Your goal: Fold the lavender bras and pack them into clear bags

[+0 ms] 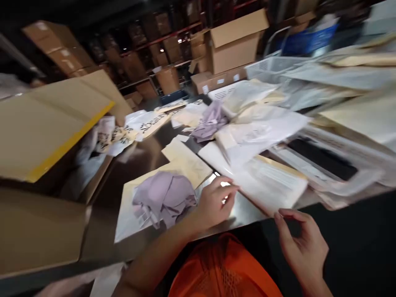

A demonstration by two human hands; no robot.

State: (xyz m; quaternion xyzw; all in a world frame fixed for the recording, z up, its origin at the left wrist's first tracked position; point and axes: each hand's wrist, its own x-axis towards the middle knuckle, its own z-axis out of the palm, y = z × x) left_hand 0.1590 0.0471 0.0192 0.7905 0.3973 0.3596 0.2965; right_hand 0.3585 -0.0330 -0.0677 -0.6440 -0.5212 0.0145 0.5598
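At the near edge of the desk (102, 231), there's a white packet (262, 187) sitting between both hands. Right hand (277, 213) looks narrow, thumb + finger pinching its near corner. Left hand (233, 192) is curled w/ fingertips at the packet's left edge; can't tell if it's actually gripping, pic's blurry. Prob light, floppy & kinda slippery plastic, prob not fragile, so imo take it by the edge or corners. Count: 1 packet btwn the hands, 2 purple cloth bundles (165, 192), 1 black item (321, 159) in clear plastic, 1 blue basket (323, 39) in back. Other bags (262, 128) overlap too much to count.
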